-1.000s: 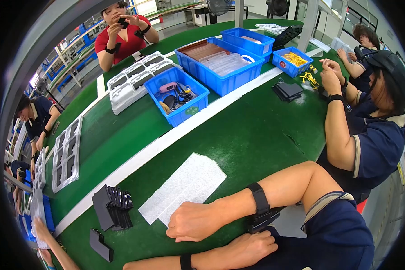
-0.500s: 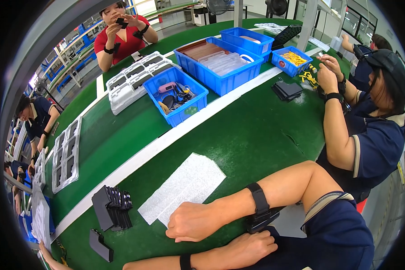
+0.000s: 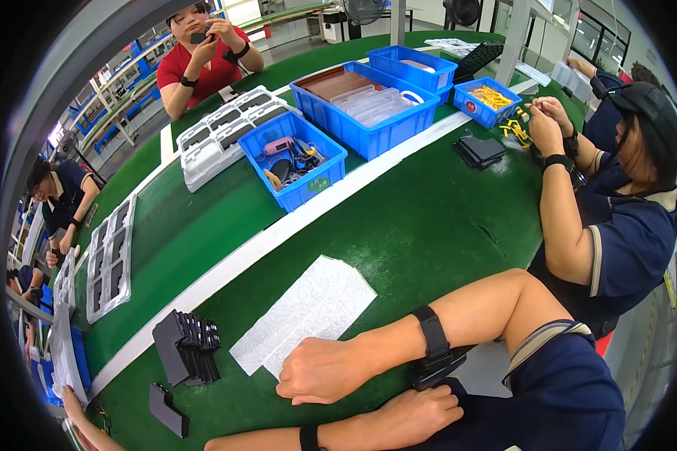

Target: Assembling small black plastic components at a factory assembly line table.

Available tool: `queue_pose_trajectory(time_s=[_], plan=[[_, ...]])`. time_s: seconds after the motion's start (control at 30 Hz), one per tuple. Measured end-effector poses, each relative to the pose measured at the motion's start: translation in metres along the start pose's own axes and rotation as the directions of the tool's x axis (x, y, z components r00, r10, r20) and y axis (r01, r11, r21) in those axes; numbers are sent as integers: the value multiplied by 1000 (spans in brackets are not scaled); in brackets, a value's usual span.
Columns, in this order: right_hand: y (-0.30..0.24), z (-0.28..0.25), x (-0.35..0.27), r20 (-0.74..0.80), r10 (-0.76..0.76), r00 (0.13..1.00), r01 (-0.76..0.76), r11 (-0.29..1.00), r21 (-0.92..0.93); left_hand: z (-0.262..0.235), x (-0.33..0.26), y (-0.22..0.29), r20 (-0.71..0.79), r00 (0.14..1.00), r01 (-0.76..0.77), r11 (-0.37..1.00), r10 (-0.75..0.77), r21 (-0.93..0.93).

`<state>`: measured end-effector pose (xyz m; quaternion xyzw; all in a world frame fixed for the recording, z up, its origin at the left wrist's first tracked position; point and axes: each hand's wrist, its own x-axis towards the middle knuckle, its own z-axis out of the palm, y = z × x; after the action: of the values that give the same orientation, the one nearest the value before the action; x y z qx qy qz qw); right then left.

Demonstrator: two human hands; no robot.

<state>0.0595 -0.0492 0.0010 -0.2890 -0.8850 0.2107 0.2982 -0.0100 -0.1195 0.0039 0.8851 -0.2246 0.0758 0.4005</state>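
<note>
My right hand (image 3: pixel 320 372) rests on the green tabletop as a loose fist, knuckles up. It touches the near edge of a white fibrous sheet (image 3: pixel 308 308). My left hand (image 3: pixel 421 417) lies below the right forearm against my dark blue shirt, its fingers curled in. Nothing shows in either hand; both palms are turned out of sight. A black strap circles each wrist, and a dark device sits under the right one. Left of the sheet stands a leaning stack of flat black L-shaped parts (image 3: pixel 186 349). One black part (image 3: pixel 168 411) lies nearer.
Blue bins hold cables and small tools (image 3: pixel 297 169), clear trays (image 3: pixel 372 105) and yellow pieces (image 3: pixel 490 98). White moulded trays (image 3: pixel 229 135) lie beyond a white line. A co-worker (image 3: pixel 617 203) sits close on the right; others sit around the table. Another person's hand (image 3: pixel 74 406) is at lower left.
My hands stay still. The person in red has shifted the black piece in their hands. At lower left, another person's hand has moved up to a white tray. A person at far right holds a clear container.
</note>
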Motion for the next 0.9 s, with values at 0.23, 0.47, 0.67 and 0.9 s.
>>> queue_pose_trajectory(time_s=[0.23,0.47,0.67,0.9], plan=[[-1,0,-1,-4,0,1000,0,1000,-2,0,1,0,3,1000,-4,1000,4,-5],[0,2,0,16,13,1000,-13,1000,2,-1,0,1,8,1000,-3,1000,3,-9],[-1,0,0,39,24,999,-23,1000,-10,-1,1,1,5,1000,4,1000,-4,-9],[0,0,-1,1,2,1000,-2,1000,0,0,0,0,6,1000,-1,1000,1,-17]])
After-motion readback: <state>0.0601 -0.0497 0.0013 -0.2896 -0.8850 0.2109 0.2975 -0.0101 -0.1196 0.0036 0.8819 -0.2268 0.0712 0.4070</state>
